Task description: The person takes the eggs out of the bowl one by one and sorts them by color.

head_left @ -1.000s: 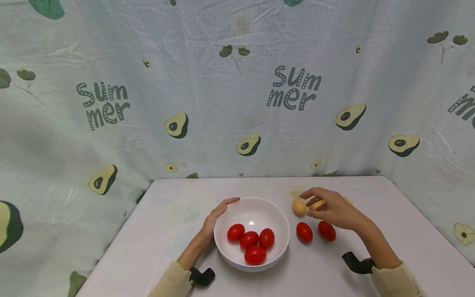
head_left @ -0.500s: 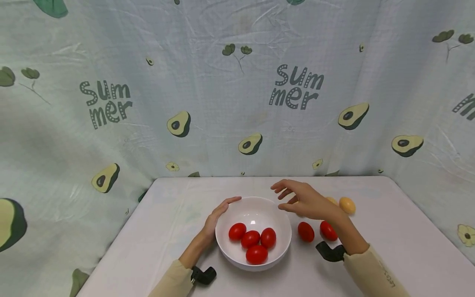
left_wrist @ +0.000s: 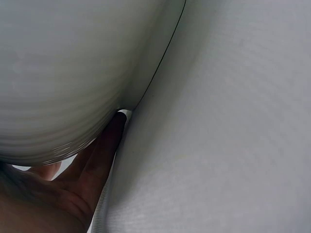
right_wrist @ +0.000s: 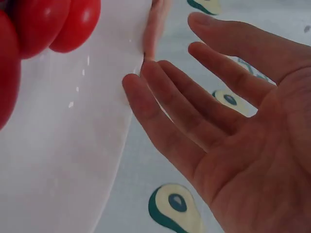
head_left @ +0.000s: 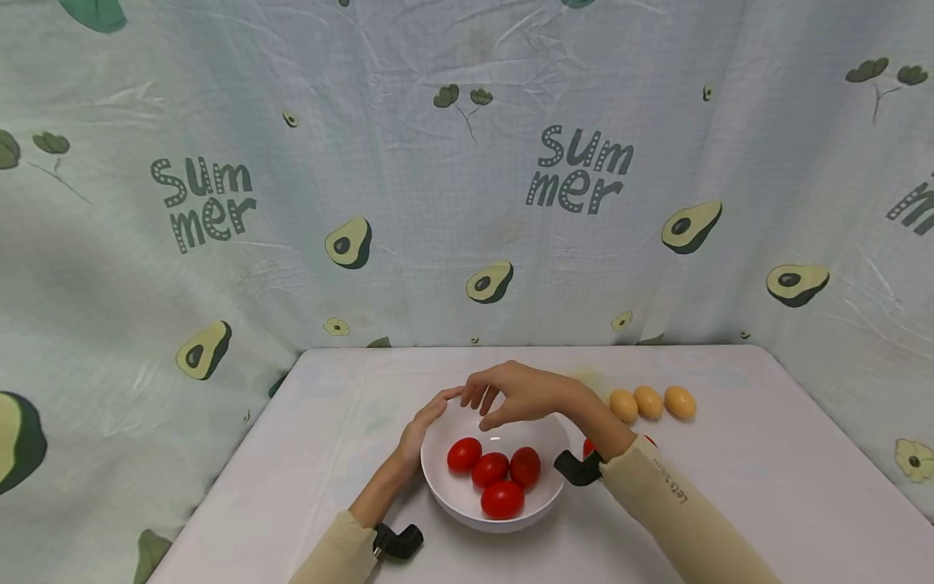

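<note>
The white bowl (head_left: 496, 478) stands near the front edge of the desk (head_left: 766, 487), about midway along it, with four red tomatoes (head_left: 490, 470) lying together inside. Its left wall is touched by the left hand (head_left: 422, 422), whose fingers are laid nearly straight along the rim and grip nothing. The right hand (head_left: 520, 393), seen a second ago among the things to the right of the bowl, is now held above the bowl's far rim; its fingers are loosely spread and nothing is seen in the palm in the right wrist view. Three pale yellow eggs (head_left: 649, 402), partly covered by that hand before, are now shown in a row toward the back right of the desk, well apart from the bowl. Two further red tomatoes (head_left: 588, 446) are left just right of the bowl, mostly hidden behind the right forearm. From this it is judged that nothing was carried across to the bowl.
</note>
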Motion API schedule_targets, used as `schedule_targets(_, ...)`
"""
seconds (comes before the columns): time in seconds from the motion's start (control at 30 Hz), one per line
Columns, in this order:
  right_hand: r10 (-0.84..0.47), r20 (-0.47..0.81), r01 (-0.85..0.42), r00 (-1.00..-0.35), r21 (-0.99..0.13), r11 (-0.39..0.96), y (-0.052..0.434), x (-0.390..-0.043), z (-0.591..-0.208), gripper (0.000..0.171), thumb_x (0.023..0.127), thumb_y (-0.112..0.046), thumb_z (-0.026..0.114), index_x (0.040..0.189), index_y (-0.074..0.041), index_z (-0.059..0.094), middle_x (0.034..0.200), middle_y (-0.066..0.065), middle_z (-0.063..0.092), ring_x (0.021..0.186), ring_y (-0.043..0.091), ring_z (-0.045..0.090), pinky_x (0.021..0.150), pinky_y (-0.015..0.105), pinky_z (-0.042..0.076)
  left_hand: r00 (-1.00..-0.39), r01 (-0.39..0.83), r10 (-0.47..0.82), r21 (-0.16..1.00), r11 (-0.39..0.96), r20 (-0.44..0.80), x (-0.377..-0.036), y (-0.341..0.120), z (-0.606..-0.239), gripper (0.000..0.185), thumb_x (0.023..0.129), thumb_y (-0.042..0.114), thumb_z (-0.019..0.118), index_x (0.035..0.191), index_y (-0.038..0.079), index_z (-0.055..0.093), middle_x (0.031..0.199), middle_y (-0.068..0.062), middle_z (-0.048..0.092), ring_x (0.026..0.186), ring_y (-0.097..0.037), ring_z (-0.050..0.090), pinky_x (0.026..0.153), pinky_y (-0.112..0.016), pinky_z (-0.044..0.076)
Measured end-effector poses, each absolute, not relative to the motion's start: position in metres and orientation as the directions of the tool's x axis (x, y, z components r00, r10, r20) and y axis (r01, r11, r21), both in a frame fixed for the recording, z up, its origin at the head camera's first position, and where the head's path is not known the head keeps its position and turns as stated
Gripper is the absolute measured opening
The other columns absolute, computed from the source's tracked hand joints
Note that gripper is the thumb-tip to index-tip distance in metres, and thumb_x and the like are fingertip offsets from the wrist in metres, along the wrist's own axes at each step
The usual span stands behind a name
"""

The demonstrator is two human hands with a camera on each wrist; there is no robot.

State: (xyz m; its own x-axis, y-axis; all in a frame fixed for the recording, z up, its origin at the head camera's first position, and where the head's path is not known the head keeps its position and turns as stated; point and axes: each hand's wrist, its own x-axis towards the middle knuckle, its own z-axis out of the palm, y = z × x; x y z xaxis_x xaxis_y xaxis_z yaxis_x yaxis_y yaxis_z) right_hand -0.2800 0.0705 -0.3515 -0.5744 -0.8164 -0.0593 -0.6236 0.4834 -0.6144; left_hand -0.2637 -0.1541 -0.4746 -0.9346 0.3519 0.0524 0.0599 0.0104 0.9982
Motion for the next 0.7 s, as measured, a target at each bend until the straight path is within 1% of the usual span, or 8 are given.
schedule_targets(0.13,-0.832,-0.159,-0.601,-0.532,-0.621,0.503,0.051,-0.283,-0.355,0.037,0.090,-0.009,0.076,0.127,-0.007,0.069,0.120,0.012,0.073,0.106,0.019,0.071,0.086,0.025,0.061,-0.936,0.052,0.348,0.999,0.009,0.045,-0.263,-0.156,-0.474,0.051,0.110,0.031,0.024,0.152,0.011,0.047,0.156,-0.008,0.046,0.137,-0.015,0.045,0.109,-0.016,0.039)
schedule_targets(0.23,-0.811,-0.253,-0.555,-0.528,-0.620,0.555,0.039,-0.284,-0.359,0.035,0.089,-0.008,0.077,0.124,-0.010,0.071,0.118,0.011,0.072,0.101,0.016,0.070,0.083,0.024,0.061,-0.928,0.064,0.366,0.998,-0.002,0.061,-0.263,-0.157,-0.474,0.051,0.111,0.030,0.023,0.152,0.010,0.046,0.155,-0.009,0.046,0.137,-0.012,0.044,0.110,-0.012,0.036)
schedule_targets(0.3,-0.790,-0.307,-0.523,-0.530,-0.615,0.590,0.034,-0.284,-0.362,0.033,0.089,-0.007,0.077,0.121,-0.012,0.071,0.116,0.010,0.071,0.099,0.014,0.068,0.079,0.026,0.061,-0.924,0.075,0.376,0.997,-0.001,0.069,-0.264,-0.157,-0.475,0.052,0.111,0.031,0.022,0.153,0.010,0.045,0.158,-0.009,0.046,0.141,-0.013,0.043,0.112,-0.012,0.035)
schedule_targets(0.37,-0.773,-0.347,-0.503,-0.531,-0.606,0.617,0.030,-0.285,-0.365,0.033,0.088,-0.007,0.078,0.119,-0.014,0.071,0.116,0.007,0.070,0.100,0.013,0.067,0.078,0.026,0.061,-0.921,0.088,0.382,0.996,0.007,0.079,-0.265,-0.156,-0.475,0.052,0.112,0.032,0.021,0.154,0.012,0.045,0.160,-0.009,0.044,0.146,-0.016,0.040,0.118,-0.017,0.033)
schedule_targets(0.47,-0.761,-0.377,-0.494,-0.528,-0.593,0.636,0.026,-0.285,-0.369,0.033,0.087,-0.006,0.078,0.117,-0.017,0.071,0.113,0.003,0.069,0.101,0.014,0.064,0.078,0.026,0.060,-0.912,0.103,0.399,0.995,0.000,0.095,-0.266,-0.155,-0.476,0.053,0.112,0.032,0.021,0.155,0.012,0.044,0.163,-0.010,0.042,0.151,-0.026,0.036,0.128,-0.037,0.027)
schedule_targets(0.57,-0.756,-0.395,-0.505,-0.522,-0.571,0.648,0.024,-0.287,-0.373,0.036,0.085,-0.006,0.080,0.117,-0.020,0.071,0.111,-0.001,0.068,0.100,0.013,0.062,0.078,0.025,0.060,-0.899,0.121,0.423,0.993,-0.017,0.117,-0.266,-0.156,-0.477,0.054,0.112,0.030,0.019,0.156,0.009,0.041,0.165,-0.014,0.039,0.153,-0.033,0.033,0.130,-0.054,0.018)
schedule_targets(0.6,-0.754,-0.401,-0.512,-0.520,-0.560,0.652,0.023,-0.287,-0.374,0.037,0.084,-0.007,0.081,0.116,-0.022,0.071,0.110,-0.002,0.067,0.099,0.013,0.062,0.077,0.025,0.060,-0.895,0.123,0.430,0.992,-0.025,0.121,-0.266,-0.156,-0.477,0.054,0.112,0.029,0.018,0.157,0.008,0.040,0.165,-0.015,0.038,0.153,-0.035,0.032,0.130,-0.057,0.016)
schedule_targets(0.7,-0.753,-0.410,-0.545,-0.515,-0.522,0.656,0.019,-0.288,-0.378,0.039,0.082,-0.008,0.083,0.115,-0.026,0.072,0.110,-0.004,0.066,0.097,0.011,0.061,0.074,0.026,0.061,-0.893,0.133,0.430,0.991,-0.027,0.131,-0.265,-0.158,-0.476,0.054,0.112,0.028,0.018,0.157,0.008,0.040,0.164,-0.016,0.038,0.153,-0.034,0.033,0.130,-0.059,0.014)
